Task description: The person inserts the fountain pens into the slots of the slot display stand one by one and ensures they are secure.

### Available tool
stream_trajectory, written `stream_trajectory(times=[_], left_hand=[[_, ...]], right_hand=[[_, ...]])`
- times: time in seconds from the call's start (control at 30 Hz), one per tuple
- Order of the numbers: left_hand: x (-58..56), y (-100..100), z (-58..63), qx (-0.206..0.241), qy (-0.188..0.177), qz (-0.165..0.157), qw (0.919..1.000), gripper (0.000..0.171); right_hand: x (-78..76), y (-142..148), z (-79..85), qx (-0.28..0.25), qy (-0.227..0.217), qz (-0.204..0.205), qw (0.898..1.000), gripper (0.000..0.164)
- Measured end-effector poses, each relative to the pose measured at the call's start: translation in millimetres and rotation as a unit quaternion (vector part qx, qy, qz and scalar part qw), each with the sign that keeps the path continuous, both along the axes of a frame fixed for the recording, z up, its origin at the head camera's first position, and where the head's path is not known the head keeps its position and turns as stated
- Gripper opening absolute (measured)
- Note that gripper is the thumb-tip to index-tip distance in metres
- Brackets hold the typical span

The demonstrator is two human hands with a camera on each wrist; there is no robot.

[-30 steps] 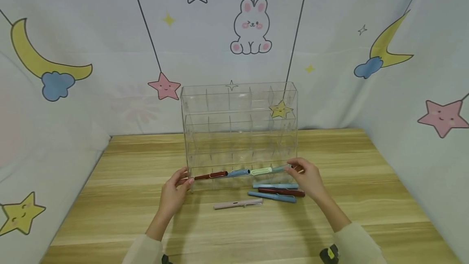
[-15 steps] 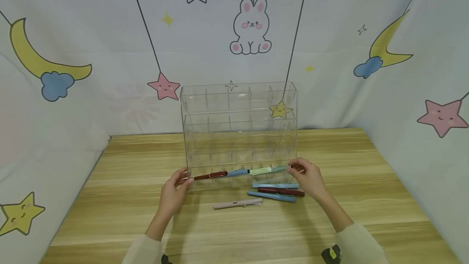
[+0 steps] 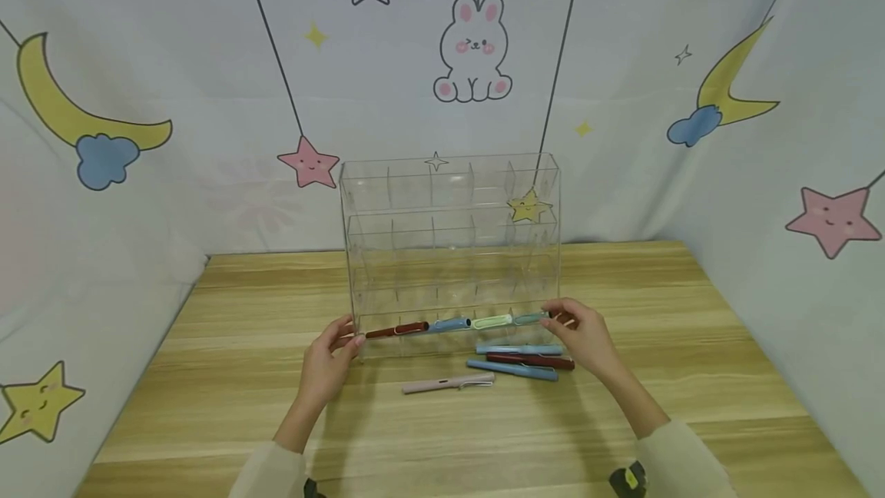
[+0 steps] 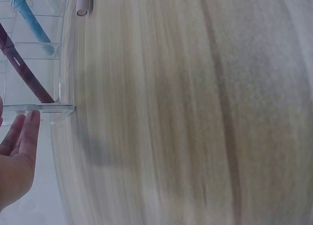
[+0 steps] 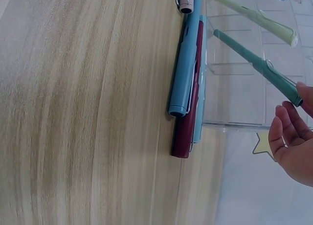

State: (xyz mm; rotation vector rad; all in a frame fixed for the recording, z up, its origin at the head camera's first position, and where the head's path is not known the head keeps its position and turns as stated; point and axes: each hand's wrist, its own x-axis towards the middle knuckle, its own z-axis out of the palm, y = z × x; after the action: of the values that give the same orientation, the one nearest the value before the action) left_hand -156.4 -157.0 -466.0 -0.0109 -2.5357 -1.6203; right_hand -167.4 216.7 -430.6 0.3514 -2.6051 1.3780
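A clear acrylic rack (image 3: 452,253) with several tiers of compartments stands on the table. Four slots of its lowest tier hold slanting pens: dark red (image 3: 397,330), blue (image 3: 449,325), light green (image 3: 492,322) and teal-green (image 3: 527,319). My left hand (image 3: 328,360) holds the rack's left side near the bottom; its fingers (image 4: 30,132) touch the outside of the side panel. At the right end, my right hand (image 3: 582,336) pinches the upper tip of the teal-green pen (image 5: 279,81) between thumb and fingers, while the pen's lower end sits inside its compartment.
Before the rack's right half lie a light blue pen (image 3: 518,350), a dark red pen (image 3: 532,361) and a blue pen (image 3: 512,370), close together. A pale pink pen (image 3: 448,384) lies nearer on the wooden table (image 3: 429,444). Patterned cloth (image 3: 387,83) hangs behind and at both sides.
The right fingers have shifted slightly at the teal-green pen's tip, and a bit more of that tip shows now. The left hand, rack and loose pens have stayed put.
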Motion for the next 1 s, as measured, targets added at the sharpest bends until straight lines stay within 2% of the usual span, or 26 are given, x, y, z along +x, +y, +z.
stream_trajectory(times=[0.27,0.43,0.57,0.67,0.9,1.0], left_hand=[[-1.0,0,-0.8,0.005,0.002,-0.005,1.0,0.044],[-1.4,0,-1.9,0.003,0.003,-0.005,1.0,0.044],[-1.2,0,-2.0,0.005,0.001,-0.004,1.0,0.044],[-1.2,0,-2.0,0.01,-0.001,-0.006,0.9999,0.044],[-1.0,0,-2.1,0.009,-0.001,-0.002,1.0,0.043],[-0.3,0,-1.7,0.003,-0.001,-0.002,1.0,0.043]], right_hand=[[1.9,6,-5.6,-0.009,0.001,-0.005,1.0,0.024],[5.9,11,-13.2,-0.027,0.011,0.007,1.0,0.02],[10.7,9,-22.1,-0.016,-0.031,0.008,0.999,0.02],[15.1,4,-29.9,0.002,-0.043,0.013,0.999,0.019],[22.9,-15,-43.6,0.002,-0.059,0.089,0.994,0.021],[23.6,-24,-48.6,0.005,-0.07,0.108,0.992,0.021]])
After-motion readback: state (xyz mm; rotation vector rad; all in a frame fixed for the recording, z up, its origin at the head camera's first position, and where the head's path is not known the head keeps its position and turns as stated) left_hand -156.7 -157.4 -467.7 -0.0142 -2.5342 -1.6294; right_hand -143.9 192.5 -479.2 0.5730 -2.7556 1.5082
